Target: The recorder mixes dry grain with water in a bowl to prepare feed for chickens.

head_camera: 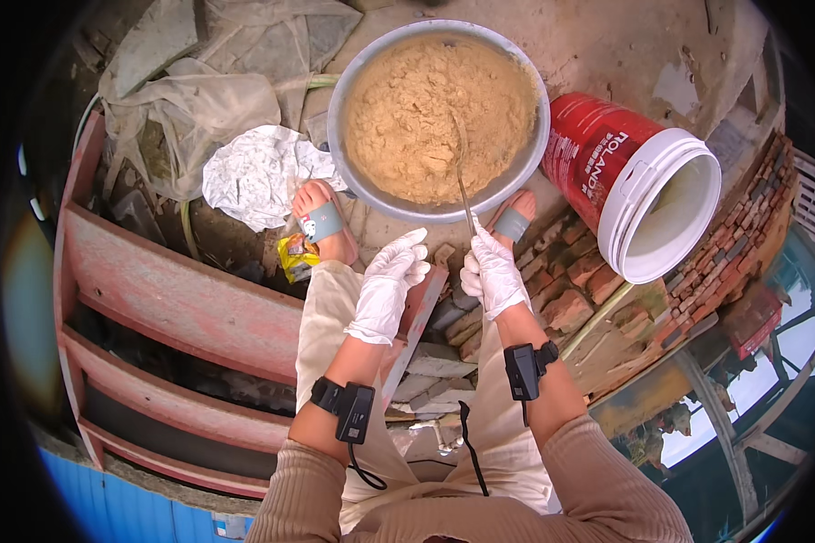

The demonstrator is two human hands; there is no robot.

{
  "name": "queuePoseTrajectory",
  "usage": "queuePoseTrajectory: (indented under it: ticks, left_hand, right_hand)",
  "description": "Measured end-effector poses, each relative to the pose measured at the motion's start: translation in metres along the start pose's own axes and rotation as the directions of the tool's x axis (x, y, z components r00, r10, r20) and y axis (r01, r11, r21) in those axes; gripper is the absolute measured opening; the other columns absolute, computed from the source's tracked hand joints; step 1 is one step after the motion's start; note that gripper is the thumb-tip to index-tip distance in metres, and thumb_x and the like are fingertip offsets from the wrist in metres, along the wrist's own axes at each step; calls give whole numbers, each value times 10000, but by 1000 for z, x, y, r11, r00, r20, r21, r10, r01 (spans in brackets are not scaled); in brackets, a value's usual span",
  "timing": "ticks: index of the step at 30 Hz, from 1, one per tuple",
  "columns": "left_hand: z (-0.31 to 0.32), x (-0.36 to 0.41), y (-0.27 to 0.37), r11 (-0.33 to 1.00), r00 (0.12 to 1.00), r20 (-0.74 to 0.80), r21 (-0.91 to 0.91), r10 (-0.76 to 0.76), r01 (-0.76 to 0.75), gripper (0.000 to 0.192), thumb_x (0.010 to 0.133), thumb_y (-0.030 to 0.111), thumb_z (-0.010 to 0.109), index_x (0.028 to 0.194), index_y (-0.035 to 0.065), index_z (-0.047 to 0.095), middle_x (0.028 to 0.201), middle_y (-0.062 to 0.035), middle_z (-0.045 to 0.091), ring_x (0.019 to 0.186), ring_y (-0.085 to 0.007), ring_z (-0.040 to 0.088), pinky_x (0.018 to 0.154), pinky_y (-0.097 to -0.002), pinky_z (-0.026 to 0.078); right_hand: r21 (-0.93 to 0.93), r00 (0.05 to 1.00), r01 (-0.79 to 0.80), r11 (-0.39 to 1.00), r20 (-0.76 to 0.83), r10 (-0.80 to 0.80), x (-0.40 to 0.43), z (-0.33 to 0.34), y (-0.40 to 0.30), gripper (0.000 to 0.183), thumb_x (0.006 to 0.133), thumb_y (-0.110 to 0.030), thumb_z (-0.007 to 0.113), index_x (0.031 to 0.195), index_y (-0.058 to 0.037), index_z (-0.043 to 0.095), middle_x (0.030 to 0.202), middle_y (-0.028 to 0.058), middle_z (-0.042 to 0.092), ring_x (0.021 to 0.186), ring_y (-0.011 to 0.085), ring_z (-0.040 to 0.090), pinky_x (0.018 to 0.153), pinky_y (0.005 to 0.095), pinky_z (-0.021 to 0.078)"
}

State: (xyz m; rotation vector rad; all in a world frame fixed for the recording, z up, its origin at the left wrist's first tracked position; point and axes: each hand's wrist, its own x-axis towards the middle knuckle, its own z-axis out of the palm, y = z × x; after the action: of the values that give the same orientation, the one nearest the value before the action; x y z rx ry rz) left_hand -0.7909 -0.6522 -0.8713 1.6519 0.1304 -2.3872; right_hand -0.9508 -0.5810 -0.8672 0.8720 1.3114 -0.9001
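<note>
A large round metal basin (334, 129) stands on the ground beyond my feet, filled with a crumbly tan mash (407, 108). My right hand (492, 271), in a white disposable glove, grips the near end of a long thin metal utensil (463, 183). Its shaft crosses the basin's near rim and its far end lies in the mash; the shape of that end is hard to tell. My left hand (388, 282), gloved alike, hovers to the left of it, short of the basin, with fingers loosely curled and nothing seen in them.
A red Roland bucket (594, 146) with a white rim lies tilted right of the basin. Crumpled white sheeting (261, 173) and a yellow wrapper (297, 256) lie near my left foot. A reddish metal frame (183, 285) stands at left; stacked bricks (574, 271) are at right.
</note>
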Motion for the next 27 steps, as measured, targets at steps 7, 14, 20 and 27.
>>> queuePoseTrajectory:
  ticks: [7,14,20,27]
  left_hand:
    - [-3,-4,1,1000,1000,-12,-11,-13,12,305,857,47,467,1156,-12,487,868,-28,566,695,-86,514,640,-184,442]
    - [0,0,-8,999,1000,8,-53,-4,5,297,855,50,477,1145,-12,495,867,-29,572,692,-86,521,625,-182,444]
    - [-3,0,-9,998,1000,-25,-57,-10,9,296,857,55,480,1146,-8,495,858,-28,581,682,-85,535,619,-184,449]
    - [9,3,-12,1000,1000,-12,-16,-8,8,294,864,60,470,1150,-2,495,871,-23,574,692,-83,526,619,-184,442]
  right_hand:
    - [-687,593,689,233,348,-726,52,16,-68,347,888,-61,437,1222,33,430,970,2,544,753,35,444,676,137,361]
    - [-881,829,413,231,258,-495,79,-12,-24,359,867,13,427,1226,22,422,1052,63,548,776,89,486,664,163,397]
    - [-940,846,175,-293,296,-444,-57,-28,-47,452,822,-98,460,1262,-184,403,741,267,515,637,408,490,592,370,427]
    - [-929,859,135,-345,283,-428,14,-45,-32,459,842,-99,439,1291,-166,364,733,209,548,613,351,524,562,348,433]
